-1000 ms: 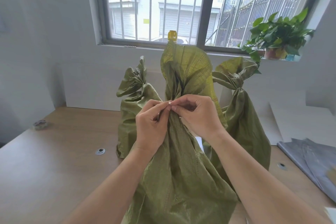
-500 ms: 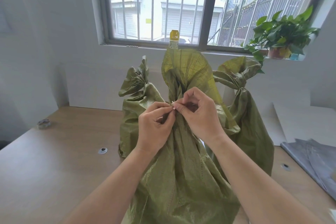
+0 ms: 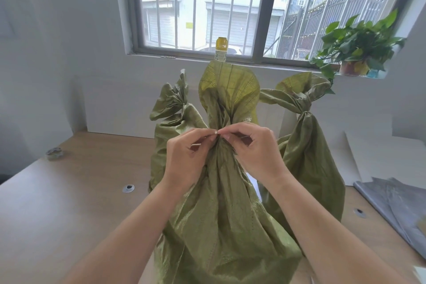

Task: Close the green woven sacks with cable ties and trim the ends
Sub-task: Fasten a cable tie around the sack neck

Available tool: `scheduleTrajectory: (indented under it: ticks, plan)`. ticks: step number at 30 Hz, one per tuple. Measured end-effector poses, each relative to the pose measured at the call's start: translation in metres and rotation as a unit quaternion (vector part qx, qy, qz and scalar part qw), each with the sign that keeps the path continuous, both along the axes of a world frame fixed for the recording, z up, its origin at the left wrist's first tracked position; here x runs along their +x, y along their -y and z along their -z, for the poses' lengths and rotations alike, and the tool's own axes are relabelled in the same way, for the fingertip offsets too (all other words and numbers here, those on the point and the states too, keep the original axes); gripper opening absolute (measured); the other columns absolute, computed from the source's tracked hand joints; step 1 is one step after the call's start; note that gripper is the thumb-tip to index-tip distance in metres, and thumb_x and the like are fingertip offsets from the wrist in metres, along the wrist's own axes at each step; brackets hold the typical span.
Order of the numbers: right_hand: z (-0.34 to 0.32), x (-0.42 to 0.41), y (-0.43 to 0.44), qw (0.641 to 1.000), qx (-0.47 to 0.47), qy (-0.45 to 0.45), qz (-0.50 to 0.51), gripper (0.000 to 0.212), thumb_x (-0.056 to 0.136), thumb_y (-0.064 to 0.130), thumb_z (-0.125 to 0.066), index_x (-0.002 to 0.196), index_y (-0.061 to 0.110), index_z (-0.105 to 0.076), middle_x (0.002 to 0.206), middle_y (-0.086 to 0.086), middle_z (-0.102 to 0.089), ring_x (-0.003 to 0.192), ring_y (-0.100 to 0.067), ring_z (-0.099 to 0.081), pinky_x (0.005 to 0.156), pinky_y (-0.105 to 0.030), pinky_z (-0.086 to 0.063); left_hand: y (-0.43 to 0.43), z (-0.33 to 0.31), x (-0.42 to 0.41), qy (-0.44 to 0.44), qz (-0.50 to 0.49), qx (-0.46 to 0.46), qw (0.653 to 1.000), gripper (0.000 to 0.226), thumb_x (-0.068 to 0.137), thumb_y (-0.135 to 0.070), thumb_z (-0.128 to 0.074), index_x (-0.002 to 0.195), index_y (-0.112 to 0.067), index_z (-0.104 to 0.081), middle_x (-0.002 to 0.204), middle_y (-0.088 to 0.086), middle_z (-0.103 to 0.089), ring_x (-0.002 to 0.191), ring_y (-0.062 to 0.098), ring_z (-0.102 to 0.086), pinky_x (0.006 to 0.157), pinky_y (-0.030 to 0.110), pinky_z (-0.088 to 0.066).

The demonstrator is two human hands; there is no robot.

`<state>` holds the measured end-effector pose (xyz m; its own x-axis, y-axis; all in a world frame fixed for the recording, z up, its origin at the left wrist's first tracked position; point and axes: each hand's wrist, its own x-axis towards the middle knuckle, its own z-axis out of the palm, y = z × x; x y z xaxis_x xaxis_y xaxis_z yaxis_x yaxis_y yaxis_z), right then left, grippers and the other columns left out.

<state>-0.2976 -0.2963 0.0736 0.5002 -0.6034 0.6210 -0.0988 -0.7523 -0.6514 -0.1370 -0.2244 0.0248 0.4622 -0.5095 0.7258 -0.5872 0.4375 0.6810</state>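
Three green woven sacks on the wooden surface [image 3: 69, 203], all made of that shiny, crinkly plastic weave with a fine grid in it. The front sack [image 3: 221, 226] stands closest, dead centre. Its neck is bunched into tight pleats and the top fans out above like a rounded ruffle. Both hands are at that neck: left hand [image 3: 184, 159] and right hand [image 3: 255, 152] each pinch a thin whitish cable tie [image 3: 216, 132] between thumb and forefinger, tips nearly touching, other fingers loosely curled. Only a small bit of the tie shows. Behind, the left sack [image 3: 170, 122] and right sack [image 3: 306, 145] are cinched at the neck, one on each side. One leafy potted plant [image 3: 355, 46] sits on the windowsill [image 3: 184, 59].
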Motion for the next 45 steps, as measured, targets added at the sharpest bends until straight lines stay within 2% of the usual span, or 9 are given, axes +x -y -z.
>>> scheduleTrajectory:
  ticks: [4,9,16,21,27,31,35,39,45]
  plan:
    - [0.002,0.003,-0.003,0.998,-0.051,-0.007,0.026,0.015,0.096,0.012,-0.075,0.103,0.021,-0.084,0.097,0.011,-0.077,0.091,-0.005,-0.072,0.082,-0.020,-0.057,-0.002,-0.002,0.005,0.084,-0.018,-0.026,0.996,0.015,0.095,-0.002,-0.075,0.107,-0.008,-0.082,0.099,0.002,-0.078,0.087,0.011,-0.075,0.071,0.033,-0.065]
    - [-0.001,0.005,-0.005,0.992,-0.102,-0.039,0.062,0.015,0.098,0.014,-0.072,0.105,0.021,-0.083,0.096,0.008,-0.076,0.084,0.001,-0.067,0.079,-0.005,-0.048,-0.001,-0.002,0.008,0.116,-0.034,-0.033,0.992,0.016,0.095,0.000,-0.074,0.107,-0.006,-0.083,0.097,0.005,-0.074,0.084,0.010,-0.071,0.068,0.032,-0.062]
    - [-0.007,0.006,-0.006,0.990,-0.095,-0.076,0.072,0.018,0.100,0.010,-0.068,0.106,0.020,-0.082,0.099,0.006,-0.075,0.086,-0.002,-0.067,0.082,-0.008,-0.051,0.001,-0.003,0.012,0.134,-0.032,-0.024,0.990,0.016,0.096,-0.003,-0.073,0.108,-0.007,-0.083,0.096,0.003,-0.073,0.080,0.016,-0.070,0.065,0.039,-0.060]
    - [-0.007,0.007,-0.004,0.990,-0.087,-0.085,0.070,0.019,0.100,0.010,-0.068,0.106,0.021,-0.081,0.099,0.006,-0.075,0.087,-0.003,-0.067,0.081,-0.006,-0.049,0.003,-0.003,0.016,0.160,-0.029,-0.017,0.987,0.017,0.095,-0.001,-0.074,0.109,-0.006,-0.082,0.095,0.003,-0.072,0.080,0.016,-0.070,0.065,0.035,-0.059]
    - [-0.010,0.008,0.003,0.982,-0.119,-0.131,0.070,0.023,0.101,0.008,-0.063,0.106,0.021,-0.081,0.100,0.004,-0.074,0.088,-0.008,-0.068,0.083,-0.021,-0.056,0.005,-0.009,0.019,0.233,-0.027,-0.007,0.972,0.018,0.094,0.001,-0.073,0.109,-0.002,-0.082,0.093,0.007,-0.070,0.078,0.015,-0.066,0.073,0.015,-0.050]
    - [-0.015,0.009,0.005,0.971,-0.147,-0.177,0.073,0.020,0.101,0.009,-0.063,0.108,0.017,-0.080,0.101,-0.001,-0.073,0.092,-0.018,-0.070,0.085,-0.034,-0.059,0.004,-0.014,0.020,0.265,-0.009,0.003,0.964,0.018,0.095,0.000,-0.071,0.110,-0.003,-0.081,0.094,0.008,-0.071,0.080,0.018,-0.068,0.074,0.021,-0.055]
    - [-0.020,0.010,0.009,0.973,-0.109,-0.196,0.058,0.015,0.099,0.011,-0.067,0.107,0.021,-0.075,0.095,0.002,-0.076,0.089,-0.017,-0.071,0.084,-0.040,-0.059,0.004,-0.018,0.021,0.267,0.008,0.015,0.964,0.017,0.094,0.000,-0.073,0.109,-0.003,-0.081,0.095,0.008,-0.073,0.081,0.018,-0.070,0.073,0.028,-0.059]
    - [-0.021,0.010,0.010,0.973,-0.092,-0.204,0.056,0.015,0.098,0.010,-0.069,0.103,0.023,-0.064,0.085,0.006,-0.073,0.079,-0.011,-0.070,0.077,-0.037,-0.059,0.006,-0.021,0.021,0.279,0.016,0.029,0.960,0.014,0.095,-0.002,-0.074,0.106,-0.003,-0.082,0.095,0.007,-0.073,0.082,0.018,-0.071,0.073,0.029,-0.059]
    - [-0.018,0.004,0.012,0.986,-0.035,-0.155,0.050,0.015,0.097,0.007,-0.070,0.099,0.020,-0.078,0.087,0.012,-0.074,0.083,0.002,-0.069,0.080,-0.016,-0.055,0.004,-0.022,0.022,0.225,0.002,0.036,0.974,0.015,0.093,0.000,-0.075,0.105,-0.005,-0.083,0.095,0.003,-0.074,0.083,0.013,-0.070,0.075,0.019,-0.055]
